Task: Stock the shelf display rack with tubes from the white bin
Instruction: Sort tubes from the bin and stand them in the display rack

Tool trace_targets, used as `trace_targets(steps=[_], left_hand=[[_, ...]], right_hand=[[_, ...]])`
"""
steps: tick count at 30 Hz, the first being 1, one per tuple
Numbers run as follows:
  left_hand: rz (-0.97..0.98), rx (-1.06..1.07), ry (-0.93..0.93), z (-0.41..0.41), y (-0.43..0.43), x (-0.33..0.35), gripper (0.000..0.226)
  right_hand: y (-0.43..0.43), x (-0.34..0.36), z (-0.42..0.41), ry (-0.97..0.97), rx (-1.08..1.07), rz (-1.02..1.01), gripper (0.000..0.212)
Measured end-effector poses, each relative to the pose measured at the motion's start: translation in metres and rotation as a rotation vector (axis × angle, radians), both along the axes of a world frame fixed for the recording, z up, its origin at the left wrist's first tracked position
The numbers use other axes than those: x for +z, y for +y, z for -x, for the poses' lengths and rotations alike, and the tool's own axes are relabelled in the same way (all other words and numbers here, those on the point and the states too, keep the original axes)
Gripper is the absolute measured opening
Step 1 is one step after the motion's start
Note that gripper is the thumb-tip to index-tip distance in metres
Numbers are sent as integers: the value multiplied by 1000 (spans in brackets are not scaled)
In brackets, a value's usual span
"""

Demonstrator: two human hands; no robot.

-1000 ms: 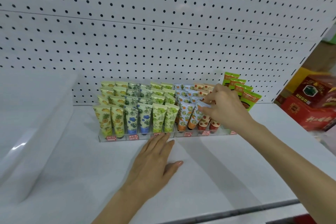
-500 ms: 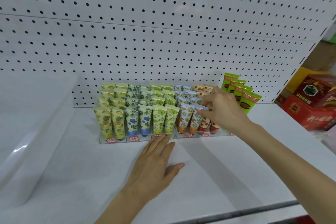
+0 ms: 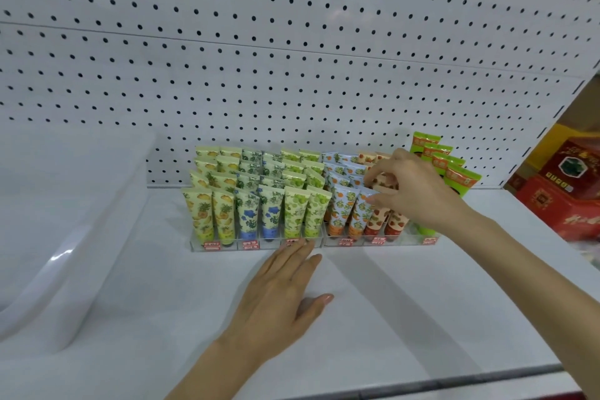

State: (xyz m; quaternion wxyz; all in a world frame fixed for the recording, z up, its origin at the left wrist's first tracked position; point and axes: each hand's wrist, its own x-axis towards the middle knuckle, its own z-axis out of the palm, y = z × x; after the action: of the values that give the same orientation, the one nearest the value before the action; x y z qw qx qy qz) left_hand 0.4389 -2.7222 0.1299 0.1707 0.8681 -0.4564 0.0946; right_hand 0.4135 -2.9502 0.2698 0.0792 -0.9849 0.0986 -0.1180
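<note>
Seating orange-print tube (image 3: 358, 214) in front row of display rack (image 3: 259, 245) | right hand (image 3: 412, 191) grip pinched on its crimped top; left hand (image 3: 279, 299) flat on shelf, fingers straight | advice: push straight down; brace rack; spare neighbouring tubes
</note>
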Motion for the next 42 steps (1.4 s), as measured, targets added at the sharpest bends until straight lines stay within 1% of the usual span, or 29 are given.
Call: trace_targets(steps=[3, 5, 7, 9, 12, 14, 16, 18, 20, 23, 29, 35, 42], left_hand=[[131, -9, -15, 0, 19, 5, 55], [254, 33, -34, -4, 35, 5, 49], [381, 132, -30, -10, 52, 5, 48], [486, 272, 13, -17, 69, 7, 51], [546, 481, 187, -27, 83, 8, 65], [513, 571, 344, -35, 87, 7, 80], [443, 617, 435, -41, 89, 7, 90], [327, 622, 435, -48, 92, 4, 96], [193, 593, 377, -55, 96, 0, 106], [94, 554, 329, -69, 104, -7, 120], [-5, 505, 300, -76, 107, -9, 117], [-39, 491, 305, -77, 108, -10, 115], [-44, 491, 294, -75, 106, -8, 115]], right_hand=[[7, 13, -3, -19, 55, -35, 30], [15, 20, -8, -26, 98, -68, 27], [26, 24, -17, -38, 145, -114, 25], [39, 25, -28, -44, 190, -138, 23], [59, 24, -47, -14, 257, -125, 22], [71, 25, -58, 9, 293, -120, 24], [80, 25, -68, 23, 317, -131, 25], [87, 24, -77, 41, 333, -134, 24], [94, 23, -85, 54, 349, -140, 23], [104, 20, -94, 57, 376, -168, 20], [127, 15, -112, 70, 406, -159, 17], [139, 14, -127, 108, 351, -124, 16], [144, 9, -134, 139, 326, -148, 16]])
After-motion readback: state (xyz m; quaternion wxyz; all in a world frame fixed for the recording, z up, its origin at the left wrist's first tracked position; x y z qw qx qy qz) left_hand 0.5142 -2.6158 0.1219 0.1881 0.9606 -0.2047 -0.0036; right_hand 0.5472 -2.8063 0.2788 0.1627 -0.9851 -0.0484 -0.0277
